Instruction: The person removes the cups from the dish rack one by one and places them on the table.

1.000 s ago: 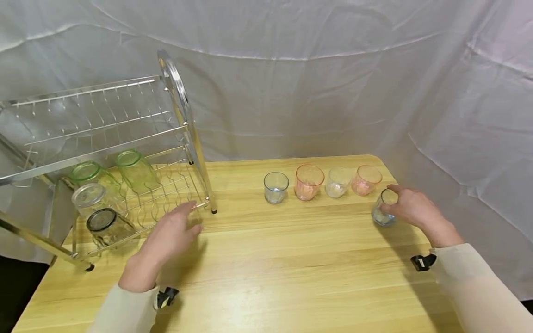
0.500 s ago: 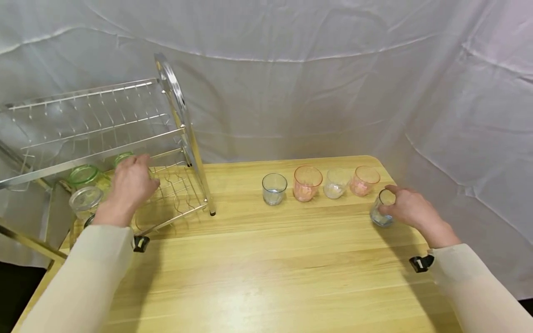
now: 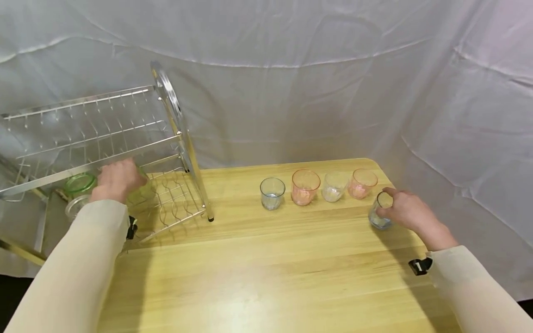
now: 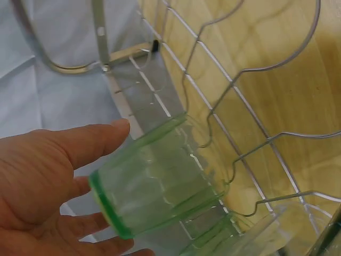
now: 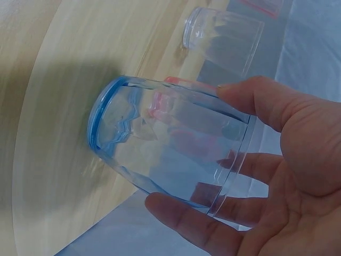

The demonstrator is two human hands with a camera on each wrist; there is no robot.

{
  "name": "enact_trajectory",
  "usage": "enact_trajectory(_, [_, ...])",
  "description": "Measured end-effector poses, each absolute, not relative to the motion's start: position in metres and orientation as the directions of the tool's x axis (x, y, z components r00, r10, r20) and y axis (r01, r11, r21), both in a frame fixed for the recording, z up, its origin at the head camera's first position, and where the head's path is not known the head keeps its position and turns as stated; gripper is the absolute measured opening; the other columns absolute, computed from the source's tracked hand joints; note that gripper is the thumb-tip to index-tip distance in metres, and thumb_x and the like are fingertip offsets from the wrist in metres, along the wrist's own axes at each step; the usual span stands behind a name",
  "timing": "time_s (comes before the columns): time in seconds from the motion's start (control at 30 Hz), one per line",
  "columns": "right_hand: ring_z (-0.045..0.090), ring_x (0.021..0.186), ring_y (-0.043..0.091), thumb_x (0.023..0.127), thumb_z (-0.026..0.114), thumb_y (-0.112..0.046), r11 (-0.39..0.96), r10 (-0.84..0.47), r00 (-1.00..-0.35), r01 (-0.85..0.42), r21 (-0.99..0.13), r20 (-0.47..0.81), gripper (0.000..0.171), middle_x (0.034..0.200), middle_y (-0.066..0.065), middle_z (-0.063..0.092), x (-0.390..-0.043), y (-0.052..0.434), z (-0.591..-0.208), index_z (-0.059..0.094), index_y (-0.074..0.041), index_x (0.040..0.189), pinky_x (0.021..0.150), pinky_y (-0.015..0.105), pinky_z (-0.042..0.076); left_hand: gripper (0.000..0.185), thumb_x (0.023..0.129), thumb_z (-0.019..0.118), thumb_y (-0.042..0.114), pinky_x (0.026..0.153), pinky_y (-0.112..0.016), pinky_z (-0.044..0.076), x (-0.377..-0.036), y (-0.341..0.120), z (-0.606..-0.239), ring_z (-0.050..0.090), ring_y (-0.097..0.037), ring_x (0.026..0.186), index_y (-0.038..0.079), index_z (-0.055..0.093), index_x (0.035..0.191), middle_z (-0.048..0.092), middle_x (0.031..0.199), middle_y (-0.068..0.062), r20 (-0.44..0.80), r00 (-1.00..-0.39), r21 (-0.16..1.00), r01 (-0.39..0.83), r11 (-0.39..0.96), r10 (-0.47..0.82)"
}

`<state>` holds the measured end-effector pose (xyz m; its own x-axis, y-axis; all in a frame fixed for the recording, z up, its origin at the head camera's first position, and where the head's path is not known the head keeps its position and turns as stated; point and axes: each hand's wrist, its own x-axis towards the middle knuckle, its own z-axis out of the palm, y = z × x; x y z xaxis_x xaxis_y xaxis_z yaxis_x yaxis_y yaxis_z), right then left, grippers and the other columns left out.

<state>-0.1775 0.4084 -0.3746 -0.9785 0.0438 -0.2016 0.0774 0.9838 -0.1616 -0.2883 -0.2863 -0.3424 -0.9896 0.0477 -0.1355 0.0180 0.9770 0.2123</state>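
Observation:
My left hand [image 3: 118,178] reaches into the lower tier of the metal dish rack [image 3: 181,136]. In the left wrist view, its thumb and fingers spread around the base end of a green glass [image 4: 154,181], the thumb tip just off its side. That glass stands upside down on the wire shelf. Over at the table's right side, my right hand [image 3: 410,210] holds a blue-tinted glass [image 5: 176,138] near the rim, thumb on one side and fingers on the other. Its thick blue base [image 5: 104,114] is close to the tabletop.
Left of the blue-tinted glass stand a pink glass [image 3: 362,184], a clear glass [image 3: 334,187], a larger pink glass [image 3: 305,187] and a grey-blue glass [image 3: 272,194]. Another green glass [image 3: 79,184] and a clear jar-like glass [image 3: 75,208] sit in the rack behind my left arm.
My left hand has moved left and back from the rack's front edge to the green glass. The right hand stays on the blue-tinted glass. The head view has tilted slightly.

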Motion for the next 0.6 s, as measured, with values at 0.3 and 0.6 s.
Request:
enact_trajectory(0.3, [0.049, 0.124, 0.067, 0.093, 0.069, -0.042, 0.984, 0.047, -0.98, 0.078, -0.158, -0.192, 0.085, 0.139, 0.049, 0.048, -0.177, 0.408, -0.376, 0.039, 0.009, 0.154, 0.094, 0.074, 0.049, 0.078, 0.093, 0.068, 0.025, 0.102, -0.083, 0.036, -0.298, -0.288, -0.355, 0.039, -0.078, 0.117, -0.024, 0.033, 0.143, 0.046, 0.125, -0.057, -0.14, -0.989, 0.179, 0.014, 0.984, 0.039])
enact_trajectory(0.6, [0.047, 0.126, 0.067, 0.094, 0.069, -0.041, 0.986, 0.052, -0.983, 0.079, -0.15, -0.178, 0.085, 0.139, 0.05, 0.048, -0.177, 0.407, -0.38, 0.039, 0.011, 0.153, 0.097, 0.075, 0.046, 0.048, 0.094, 0.068, 0.022, 0.097, -0.075, 0.047, -0.303, -0.294, -0.35, 0.06, -0.066, 0.106, -0.018, 0.054, 0.116, 0.062, 0.112, -0.046, -0.149, -0.985, 0.1, 0.072, 0.992, 0.086])
